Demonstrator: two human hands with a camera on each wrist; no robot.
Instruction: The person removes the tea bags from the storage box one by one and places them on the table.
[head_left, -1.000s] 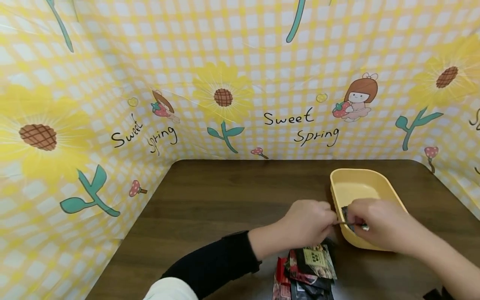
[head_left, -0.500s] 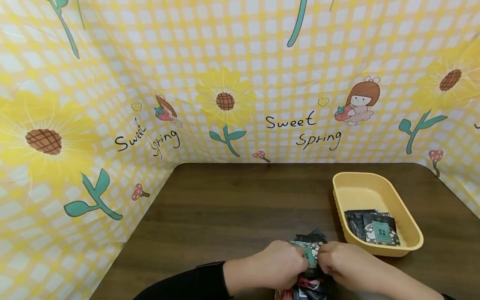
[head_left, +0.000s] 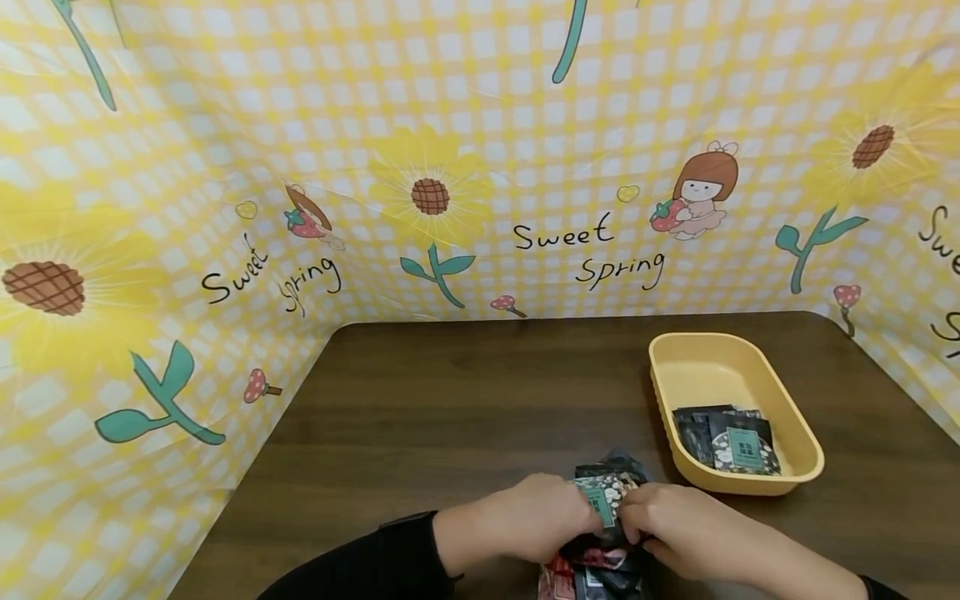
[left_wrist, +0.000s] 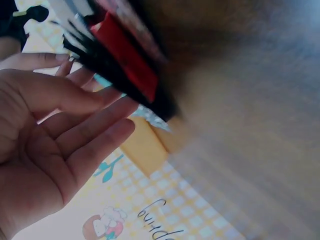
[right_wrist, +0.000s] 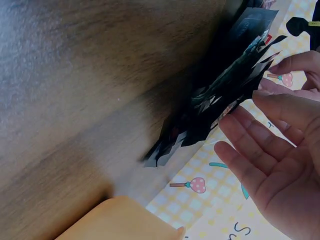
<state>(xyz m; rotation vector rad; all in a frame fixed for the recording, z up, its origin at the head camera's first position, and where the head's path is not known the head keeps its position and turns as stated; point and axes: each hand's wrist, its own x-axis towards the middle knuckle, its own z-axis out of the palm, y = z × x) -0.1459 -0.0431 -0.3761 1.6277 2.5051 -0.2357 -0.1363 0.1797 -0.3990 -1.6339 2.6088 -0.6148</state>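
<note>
A pile of flat, glossy sachets lies at the table's near edge in the head view. On top is a dark sachet [head_left: 602, 493] with a teal label and white flowers, partly covered by my fingers. My left hand [head_left: 542, 515] pinches it at its left side, and my right hand [head_left: 684, 523] pinches the right edge. Below them show a red sachet [head_left: 557, 577] and several black ones. In the left wrist view, fingertips [left_wrist: 127, 106] meet the pile's edge beside a red packet [left_wrist: 127, 60]. In the right wrist view, the thumb lies against the dark sachets [right_wrist: 215, 95].
A yellow plastic tray [head_left: 705, 367] stands right of the pile on the brown wooden table [head_left: 450, 400]. Inside, at its near end, lie dark sachets [head_left: 742, 446], one with a teal label. Yellow checked cloth [head_left: 480, 108] hangs behind and at the sides.
Both hands have moved left and down from the tray to the pile. They now hold a teal-labelled sachet there. The tray's sachets, earlier mostly covered by the right hand, now show.
</note>
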